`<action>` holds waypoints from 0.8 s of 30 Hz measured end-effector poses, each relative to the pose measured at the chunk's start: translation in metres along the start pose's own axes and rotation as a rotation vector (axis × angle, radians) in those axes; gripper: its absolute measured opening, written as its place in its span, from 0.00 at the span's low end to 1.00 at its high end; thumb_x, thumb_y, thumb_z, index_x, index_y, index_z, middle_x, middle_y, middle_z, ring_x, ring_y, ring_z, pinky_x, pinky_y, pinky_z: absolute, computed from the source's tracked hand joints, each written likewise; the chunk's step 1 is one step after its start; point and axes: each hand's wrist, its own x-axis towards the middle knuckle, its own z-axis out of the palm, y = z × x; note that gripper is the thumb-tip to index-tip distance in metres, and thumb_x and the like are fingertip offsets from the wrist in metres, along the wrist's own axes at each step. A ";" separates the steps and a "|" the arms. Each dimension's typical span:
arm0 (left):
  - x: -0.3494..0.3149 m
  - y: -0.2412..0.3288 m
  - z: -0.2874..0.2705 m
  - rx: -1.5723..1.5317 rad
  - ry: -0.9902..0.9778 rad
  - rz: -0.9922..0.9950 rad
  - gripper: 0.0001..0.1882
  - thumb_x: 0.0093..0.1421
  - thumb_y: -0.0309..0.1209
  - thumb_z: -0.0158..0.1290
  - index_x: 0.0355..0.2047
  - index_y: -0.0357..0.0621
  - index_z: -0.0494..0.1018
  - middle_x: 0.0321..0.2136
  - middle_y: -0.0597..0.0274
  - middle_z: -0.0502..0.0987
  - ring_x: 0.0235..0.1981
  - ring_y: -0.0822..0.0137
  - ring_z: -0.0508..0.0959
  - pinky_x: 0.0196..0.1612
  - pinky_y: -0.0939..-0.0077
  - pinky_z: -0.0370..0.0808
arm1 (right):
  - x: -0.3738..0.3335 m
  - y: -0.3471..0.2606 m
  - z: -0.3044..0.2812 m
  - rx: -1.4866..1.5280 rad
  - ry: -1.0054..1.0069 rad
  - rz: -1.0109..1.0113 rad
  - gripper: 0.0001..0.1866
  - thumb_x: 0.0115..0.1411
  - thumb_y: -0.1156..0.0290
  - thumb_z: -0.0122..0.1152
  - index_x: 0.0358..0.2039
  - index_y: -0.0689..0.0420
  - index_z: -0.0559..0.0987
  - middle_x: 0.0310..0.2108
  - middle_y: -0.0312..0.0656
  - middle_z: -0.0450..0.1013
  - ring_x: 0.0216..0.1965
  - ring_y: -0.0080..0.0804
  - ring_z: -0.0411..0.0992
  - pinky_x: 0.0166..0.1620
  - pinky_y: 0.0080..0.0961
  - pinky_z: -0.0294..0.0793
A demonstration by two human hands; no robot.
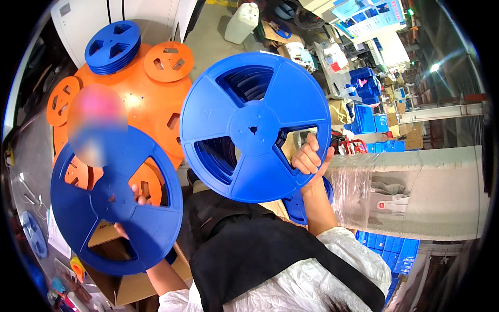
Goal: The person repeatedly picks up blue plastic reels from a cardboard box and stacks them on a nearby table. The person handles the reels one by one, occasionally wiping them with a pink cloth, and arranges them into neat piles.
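My left hand (138, 196) is behind a large blue plastic reel (156, 229). Its fingers and thumb show through the cut-outs and grip the reel, which is held face up at the left. Raised in the middle is a blue reel stack (213, 109); several layers show through its three openings. My right hand (306, 158) holds that stack at its lower right, fingers curled through an opening and thumb at the rim. The palm is partly hidden. A smeared patch covers part of the left reel's upper edge.
An orange round table (140, 99) with slotted orange discs (169, 61) stands at the far left, bearing a stack of blue reels (113, 47). An open cardboard box (135, 288) lies below the left reel. Right, plastic film (351, 192) wraps a pale beam. A white jug (242, 23) stands behind.
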 end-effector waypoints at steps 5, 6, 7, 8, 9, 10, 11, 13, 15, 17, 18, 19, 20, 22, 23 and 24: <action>0.027 -0.036 0.036 0.473 0.608 -0.075 0.28 0.58 0.36 0.53 0.57 0.41 0.61 0.47 0.53 0.72 0.45 0.60 0.74 0.52 0.66 0.71 | 0.009 0.003 -0.005 -0.039 0.046 0.030 0.20 0.61 0.55 0.57 0.38 0.60 0.66 0.15 0.29 0.59 0.14 0.18 0.60 0.22 0.20 0.60; 0.032 -0.044 0.025 0.509 0.591 -0.115 0.28 0.57 0.34 0.54 0.57 0.42 0.61 0.46 0.54 0.72 0.44 0.60 0.74 0.50 0.66 0.72 | 0.014 0.006 -0.004 -0.078 0.031 0.058 0.20 0.61 0.55 0.56 0.39 0.60 0.67 0.15 0.30 0.60 0.15 0.18 0.60 0.22 0.20 0.60; 0.037 -0.052 0.014 0.544 0.575 -0.156 0.28 0.55 0.31 0.56 0.56 0.42 0.61 0.45 0.54 0.72 0.43 0.61 0.74 0.49 0.66 0.72 | 0.018 0.012 -0.003 -0.112 0.045 0.090 0.22 0.59 0.54 0.58 0.39 0.60 0.68 0.16 0.30 0.60 0.15 0.19 0.60 0.22 0.21 0.59; 0.044 -0.063 0.003 0.659 0.576 -0.233 0.30 0.54 0.28 0.57 0.57 0.43 0.61 0.45 0.55 0.72 0.43 0.61 0.74 0.47 0.66 0.72 | 0.020 0.022 0.001 -0.175 0.094 0.116 0.22 0.58 0.53 0.59 0.39 0.60 0.68 0.16 0.31 0.61 0.15 0.20 0.60 0.22 0.21 0.58; 0.050 -0.076 -0.005 0.773 0.578 -0.308 0.31 0.53 0.26 0.57 0.57 0.43 0.60 0.45 0.55 0.72 0.42 0.61 0.74 0.46 0.67 0.73 | 0.021 0.034 0.007 -0.238 0.140 0.146 0.23 0.57 0.52 0.60 0.39 0.60 0.69 0.16 0.31 0.61 0.15 0.21 0.60 0.22 0.21 0.58; 0.055 -0.094 -0.008 0.790 0.554 -0.386 0.35 0.52 0.25 0.58 0.60 0.45 0.57 0.45 0.55 0.71 0.42 0.61 0.74 0.46 0.68 0.72 | 0.021 0.049 0.014 -0.306 0.216 0.182 0.23 0.55 0.52 0.60 0.39 0.59 0.70 0.16 0.32 0.61 0.15 0.23 0.60 0.22 0.22 0.58; 0.059 -0.112 -0.004 0.816 0.535 -0.455 0.39 0.52 0.23 0.58 0.62 0.47 0.53 0.46 0.55 0.71 0.43 0.61 0.73 0.47 0.68 0.72 | 0.023 0.064 0.021 -0.364 0.255 0.243 0.24 0.54 0.52 0.62 0.39 0.60 0.70 0.17 0.34 0.63 0.16 0.25 0.62 0.23 0.22 0.60; 0.072 -0.141 0.042 0.694 0.459 -0.490 0.46 0.52 0.22 0.57 0.66 0.52 0.44 0.47 0.53 0.69 0.43 0.62 0.73 0.46 0.66 0.73 | 0.016 0.088 0.017 -0.596 0.299 0.355 0.26 0.52 0.54 0.65 0.40 0.62 0.71 0.19 0.37 0.68 0.19 0.28 0.67 0.26 0.22 0.66; 0.063 -0.165 0.021 0.517 0.473 -0.515 0.44 0.53 0.21 0.56 0.65 0.52 0.44 0.43 0.52 0.71 0.41 0.63 0.74 0.42 0.67 0.75 | 0.021 0.102 0.032 -0.679 0.344 0.442 0.26 0.50 0.58 0.68 0.41 0.65 0.71 0.23 0.42 0.72 0.22 0.31 0.71 0.30 0.24 0.72; 0.059 -0.161 0.007 0.193 0.419 -0.569 0.36 0.54 0.21 0.56 0.60 0.46 0.52 0.39 0.53 0.73 0.38 0.64 0.76 0.39 0.70 0.76 | 0.019 0.097 0.026 -0.733 0.375 0.518 0.31 0.49 0.56 0.68 0.44 0.67 0.70 0.33 0.52 0.75 0.30 0.35 0.75 0.33 0.26 0.75; 0.057 -0.156 0.006 0.148 0.402 -0.567 0.32 0.54 0.21 0.55 0.57 0.43 0.56 0.36 0.54 0.75 0.36 0.65 0.76 0.38 0.71 0.77 | 0.020 0.095 0.027 -0.734 0.415 0.511 0.30 0.48 0.57 0.68 0.44 0.67 0.70 0.34 0.53 0.75 0.32 0.37 0.76 0.35 0.27 0.76; 0.054 -0.151 0.006 0.271 0.429 -0.502 0.27 0.53 0.24 0.57 0.53 0.41 0.61 0.37 0.55 0.74 0.37 0.65 0.76 0.40 0.70 0.76 | 0.021 0.091 0.028 -0.735 0.453 0.507 0.30 0.48 0.58 0.68 0.44 0.67 0.70 0.35 0.54 0.75 0.34 0.39 0.77 0.36 0.29 0.77; 0.053 -0.143 0.015 0.399 0.465 -0.440 0.23 0.53 0.27 0.58 0.49 0.39 0.66 0.37 0.57 0.74 0.39 0.65 0.75 0.42 0.69 0.75 | 0.022 0.082 0.028 -0.641 0.491 0.504 0.22 0.52 0.66 0.64 0.44 0.66 0.71 0.35 0.53 0.76 0.36 0.40 0.77 0.40 0.31 0.76; 0.052 -0.117 0.019 0.354 0.442 -0.512 0.28 0.51 0.32 0.60 0.52 0.41 0.66 0.42 0.56 0.74 0.44 0.61 0.75 0.48 0.63 0.72 | 0.016 0.064 0.018 -0.618 0.548 0.478 0.23 0.53 0.64 0.63 0.44 0.65 0.71 0.34 0.52 0.76 0.34 0.40 0.77 0.40 0.32 0.77; 0.050 -0.110 0.016 0.242 0.448 -0.553 0.30 0.50 0.33 0.61 0.53 0.40 0.65 0.43 0.54 0.74 0.45 0.60 0.75 0.50 0.61 0.72 | 0.012 0.056 0.015 -0.635 0.569 0.448 0.23 0.53 0.63 0.63 0.44 0.65 0.71 0.33 0.51 0.76 0.34 0.40 0.77 0.39 0.32 0.77; 0.047 -0.102 0.014 0.180 0.420 -0.561 0.36 0.49 0.34 0.61 0.57 0.42 0.61 0.47 0.50 0.73 0.50 0.56 0.73 0.53 0.55 0.72 | 0.009 0.050 0.010 -0.660 0.615 0.410 0.24 0.53 0.62 0.63 0.44 0.65 0.71 0.33 0.50 0.76 0.33 0.39 0.77 0.38 0.32 0.78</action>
